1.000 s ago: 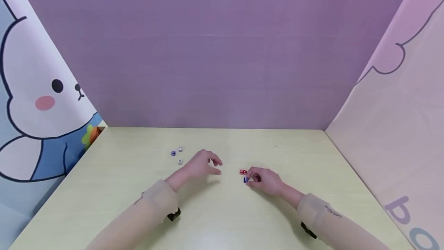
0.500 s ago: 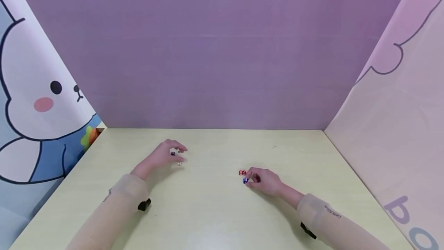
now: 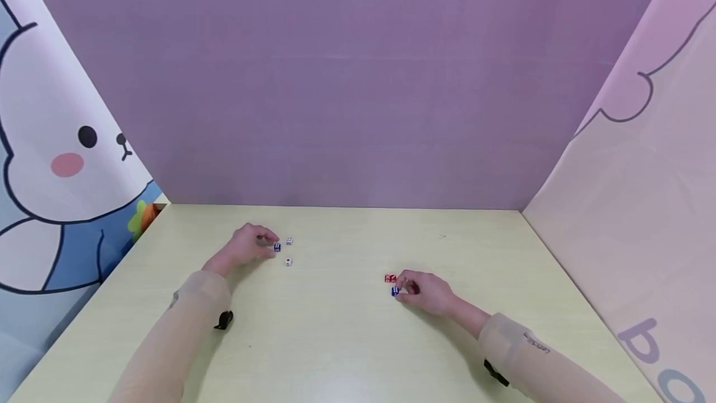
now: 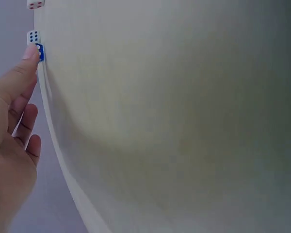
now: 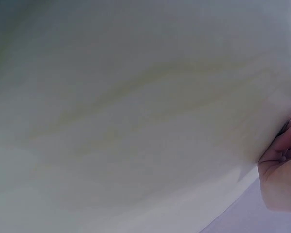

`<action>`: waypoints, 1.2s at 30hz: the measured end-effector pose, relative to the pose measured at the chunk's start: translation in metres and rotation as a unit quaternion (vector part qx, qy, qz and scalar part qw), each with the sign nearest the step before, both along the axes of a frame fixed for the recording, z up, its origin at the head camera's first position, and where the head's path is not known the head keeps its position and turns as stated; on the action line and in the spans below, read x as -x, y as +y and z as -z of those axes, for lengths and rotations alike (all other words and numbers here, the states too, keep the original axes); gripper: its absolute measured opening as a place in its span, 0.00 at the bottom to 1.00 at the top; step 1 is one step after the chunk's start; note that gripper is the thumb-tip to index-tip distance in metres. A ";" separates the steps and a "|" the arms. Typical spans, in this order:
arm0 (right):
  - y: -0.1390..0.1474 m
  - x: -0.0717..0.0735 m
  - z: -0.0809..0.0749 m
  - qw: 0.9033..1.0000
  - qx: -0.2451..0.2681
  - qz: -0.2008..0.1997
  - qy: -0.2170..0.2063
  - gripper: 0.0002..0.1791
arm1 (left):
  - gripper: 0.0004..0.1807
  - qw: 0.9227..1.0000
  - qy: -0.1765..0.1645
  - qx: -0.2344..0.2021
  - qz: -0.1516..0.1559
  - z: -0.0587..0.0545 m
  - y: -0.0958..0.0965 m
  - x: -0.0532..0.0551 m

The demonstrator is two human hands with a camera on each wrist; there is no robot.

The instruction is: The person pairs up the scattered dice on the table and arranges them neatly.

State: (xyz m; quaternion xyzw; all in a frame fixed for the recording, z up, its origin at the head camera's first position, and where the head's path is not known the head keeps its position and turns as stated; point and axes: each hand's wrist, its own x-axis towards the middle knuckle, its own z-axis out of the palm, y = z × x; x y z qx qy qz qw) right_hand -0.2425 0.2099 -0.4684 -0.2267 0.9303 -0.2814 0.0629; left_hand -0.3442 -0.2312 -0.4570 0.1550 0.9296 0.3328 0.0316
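Note:
My left hand [image 3: 246,244] is at the far left of the table, its thumb and forefinger pinching a blue die [image 3: 276,247]. The left wrist view shows the thumb over that blue die [image 4: 40,52]. Just right of it lie two white dice, one farther back [image 3: 289,241] and one nearer [image 3: 288,262]. Right of centre, my right hand [image 3: 427,291] has curled fingers, with thumb and forefinger around another blue die [image 3: 394,291]. Two red dice [image 3: 390,278] sit side by side right behind it, against the forefinger. In the right wrist view the hand [image 5: 283,155] hides most of them.
The pale wooden table [image 3: 324,341] ends at a purple backdrop [image 3: 347,111]. Printed panels stand along both sides, a rabbit panel [image 3: 50,111] at the left and a pink one [image 3: 643,204] at the right.
My left hand has moved left from the middle of the table, over the white dice, to the blue die and now pinches it. The right hand has stayed put.

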 end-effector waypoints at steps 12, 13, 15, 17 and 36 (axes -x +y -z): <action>-0.003 -0.001 -0.002 1.000 0.000 -0.003 0.001 0.07 | 0.09 0.999 -0.001 0.037 -0.004 0.001 -0.004 0.002; -0.003 -0.001 -0.003 1.000 -0.001 -0.002 0.001 0.07 | 0.08 0.999 -0.002 0.035 0.000 0.001 -0.004 0.002; -0.004 -0.001 -0.003 1.000 0.001 0.000 0.000 0.07 | 0.08 1.000 -0.007 0.028 0.010 0.002 -0.004 0.002; -0.004 -0.001 -0.003 1.000 0.001 0.001 -0.002 0.07 | 0.08 0.999 -0.013 0.022 0.023 0.004 -0.004 0.000; -0.001 -0.001 0.001 1.000 0.001 0.003 0.001 0.08 | 0.08 0.994 -0.008 0.022 0.104 0.005 0.009 -0.030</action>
